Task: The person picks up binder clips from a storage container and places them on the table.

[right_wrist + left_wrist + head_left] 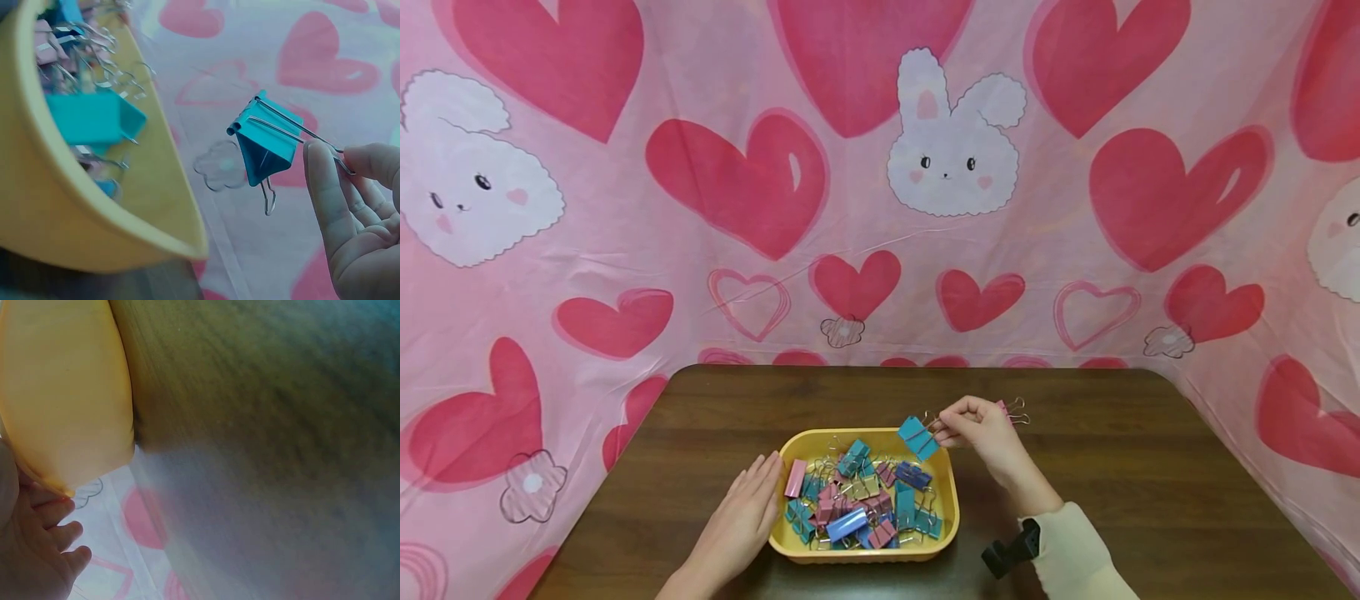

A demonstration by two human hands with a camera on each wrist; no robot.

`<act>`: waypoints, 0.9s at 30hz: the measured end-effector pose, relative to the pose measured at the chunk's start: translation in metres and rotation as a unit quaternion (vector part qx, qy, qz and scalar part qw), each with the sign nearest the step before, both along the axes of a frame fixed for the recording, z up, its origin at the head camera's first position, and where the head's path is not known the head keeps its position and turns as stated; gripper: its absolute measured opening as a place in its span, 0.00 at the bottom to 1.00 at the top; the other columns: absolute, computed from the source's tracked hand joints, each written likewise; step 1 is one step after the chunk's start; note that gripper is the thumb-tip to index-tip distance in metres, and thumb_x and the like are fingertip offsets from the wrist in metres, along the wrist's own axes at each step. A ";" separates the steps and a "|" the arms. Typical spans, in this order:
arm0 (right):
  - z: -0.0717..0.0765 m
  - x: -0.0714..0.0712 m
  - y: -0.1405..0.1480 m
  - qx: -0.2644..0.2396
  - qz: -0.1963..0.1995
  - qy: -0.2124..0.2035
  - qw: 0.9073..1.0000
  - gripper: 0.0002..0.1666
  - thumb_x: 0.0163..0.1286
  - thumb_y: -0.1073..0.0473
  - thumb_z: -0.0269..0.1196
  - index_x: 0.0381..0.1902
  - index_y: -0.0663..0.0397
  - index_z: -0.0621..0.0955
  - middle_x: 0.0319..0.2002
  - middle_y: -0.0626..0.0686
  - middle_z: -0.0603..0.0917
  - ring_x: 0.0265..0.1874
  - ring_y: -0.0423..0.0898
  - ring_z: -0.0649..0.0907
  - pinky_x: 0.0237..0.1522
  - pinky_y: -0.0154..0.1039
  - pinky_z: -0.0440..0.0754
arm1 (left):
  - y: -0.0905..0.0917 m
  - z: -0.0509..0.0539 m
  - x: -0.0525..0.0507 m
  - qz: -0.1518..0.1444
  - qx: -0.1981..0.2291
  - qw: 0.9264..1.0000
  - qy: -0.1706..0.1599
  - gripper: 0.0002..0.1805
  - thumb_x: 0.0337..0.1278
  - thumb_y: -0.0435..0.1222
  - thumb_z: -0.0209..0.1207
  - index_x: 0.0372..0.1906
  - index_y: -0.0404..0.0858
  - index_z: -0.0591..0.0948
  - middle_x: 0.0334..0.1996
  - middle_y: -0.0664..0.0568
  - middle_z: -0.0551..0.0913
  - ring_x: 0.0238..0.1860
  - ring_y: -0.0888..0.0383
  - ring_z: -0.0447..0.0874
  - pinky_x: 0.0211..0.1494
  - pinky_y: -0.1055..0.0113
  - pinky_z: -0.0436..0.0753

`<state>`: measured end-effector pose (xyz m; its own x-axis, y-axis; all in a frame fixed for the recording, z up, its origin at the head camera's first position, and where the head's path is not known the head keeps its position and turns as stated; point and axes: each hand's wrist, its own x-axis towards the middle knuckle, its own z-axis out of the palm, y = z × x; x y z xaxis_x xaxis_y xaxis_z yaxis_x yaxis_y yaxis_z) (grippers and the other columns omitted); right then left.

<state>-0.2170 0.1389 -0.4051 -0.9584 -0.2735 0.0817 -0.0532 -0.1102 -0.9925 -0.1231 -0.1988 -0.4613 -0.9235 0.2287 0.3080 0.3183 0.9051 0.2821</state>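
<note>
My right hand (988,433) pinches a teal binder clip (917,438) by one wire handle, above the back right corner of the yellow basket (865,557). In the right wrist view that binder clip (269,140) hangs from thumb and fingertip, its other handle pointing down. Straight fingers of my left hand (741,512) touch the left side of the basket. The left wrist view shows the basket's outer wall (69,394) beside that hand (37,544). Inside the basket lies a heap of binder clips (850,500) in pink, teal, blue and yellow.
Behind my right hand a pink binder clip (1002,407) lies on the dark wooden table (1097,467), partly hidden. A pink cloth (880,233) with hearts and rabbits hangs beyond the table's back edge. A black strap (1011,550) circles my right wrist.
</note>
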 end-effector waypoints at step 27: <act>-0.067 -0.106 0.158 -0.097 -0.205 0.015 0.974 0.09 0.62 0.64 0.62 0.38 0.64 0.81 0.31 0.58 0.85 0.29 0.51 0.85 0.32 0.42 0.83 | 0.000 0.000 0.001 -0.009 0.001 1.000 0.029 0.25 0.57 0.32 0.54 0.60 0.27 0.70 0.61 0.39 0.68 0.63 0.43 0.63 0.63 0.47 0.62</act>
